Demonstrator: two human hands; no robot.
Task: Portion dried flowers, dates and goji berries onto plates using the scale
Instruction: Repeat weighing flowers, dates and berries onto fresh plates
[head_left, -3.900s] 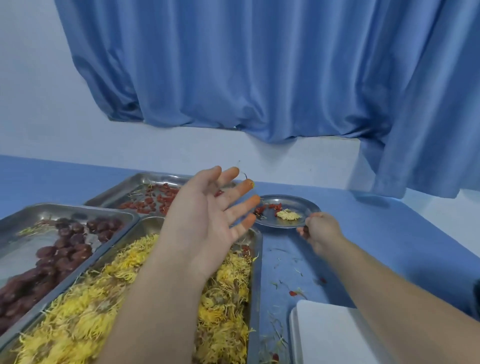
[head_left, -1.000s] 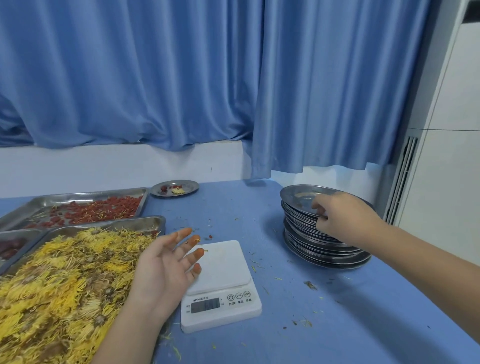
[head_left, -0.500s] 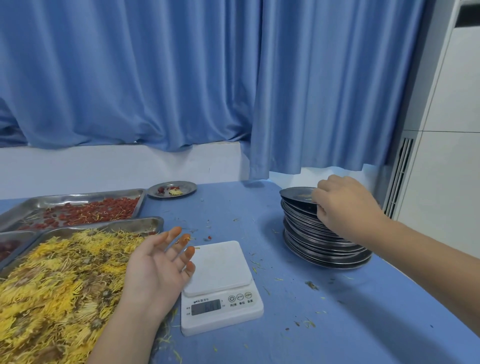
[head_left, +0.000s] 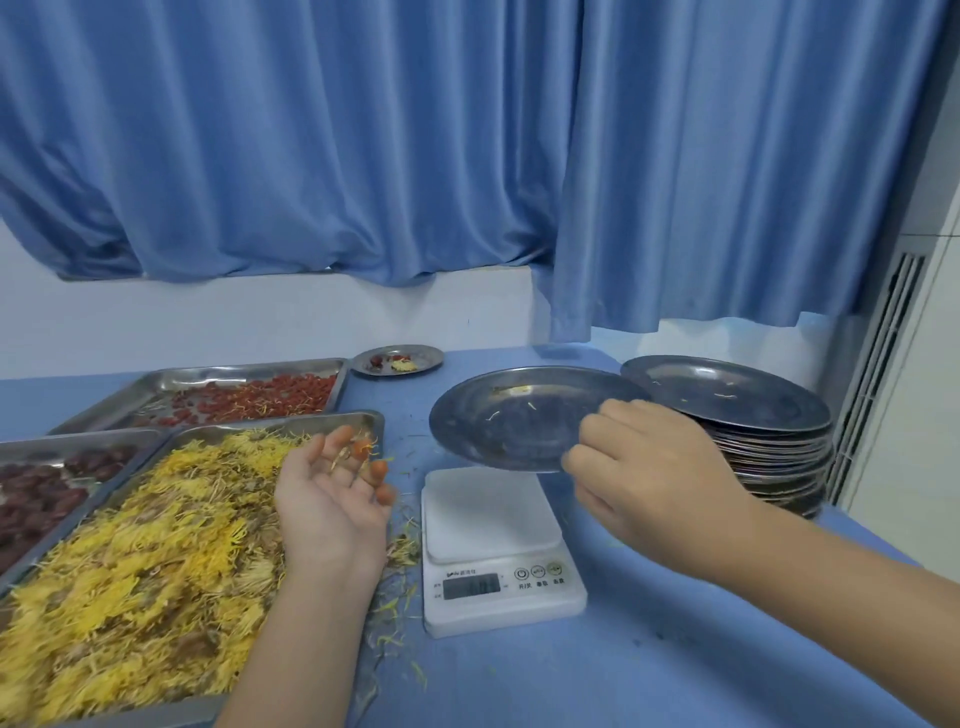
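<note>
Right hand (head_left: 649, 483): fingers curled, pinching the near right rim of a metal plate (head_left: 519, 431); the back of the hand faces the camera.
Held plate: slightly tilted, over the far part of the scale (head_left: 493, 540); a few yellow petal bits lie in it. I cannot tell whether it touches the scale.
Left hand (head_left: 332, 499): palm up with loosely bent fingers, gripping nothing; the fingertips are orange-stained with small bits stuck to them. It hovers over the right edge of the flower tray (head_left: 371, 418).
Scale: white, on the blue worktop (head_left: 649, 660) between the two forearms; the display is lit but too blurred to read.
Dried flowers (head_left: 145, 561): a yellow heap filling the near left tray, with loose strands spilled on the worktop beside the scale.
Goji berries (head_left: 260, 397): in the far tray (head_left: 171, 379), behind the flowers.
Dates (head_left: 36, 499): in the tray at the far left (head_left: 78, 437), cut off by the picture's edge.
Stack of plates (head_left: 774, 457): right of the scale, just behind the right hand.
Filled plate (head_left: 431, 358): small, far back near the wall, holding a little of each ingredient.
Curtain (head_left: 363, 156): blue, hanging behind the worktop.
</note>
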